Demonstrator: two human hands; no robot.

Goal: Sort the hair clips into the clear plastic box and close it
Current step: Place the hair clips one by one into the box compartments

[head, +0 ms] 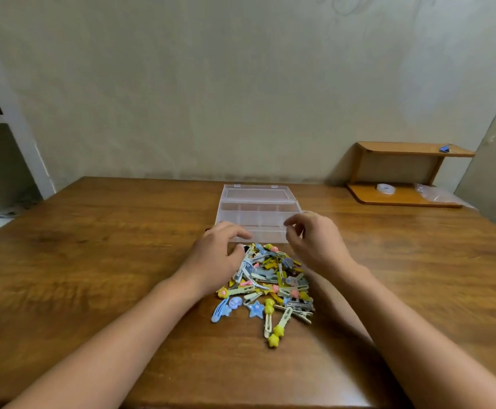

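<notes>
Clear plastic box [258,212] open on the wooden table [93,261], lid laid flat toward the wall, compartments showing nothing inside. Heap of hair clips [267,283] just in front of it, yellow, blue and pink. Left hand [216,255] at the heap's far left edge, fingers loosely curled, gripping nothing visible. Right hand [314,240] raised over the box's near right corner, fingers bent; grip on anything impossible to tell. Small wooden shelf [400,172] far right.

colourful clips [267,286] before open box [258,214]
</notes>
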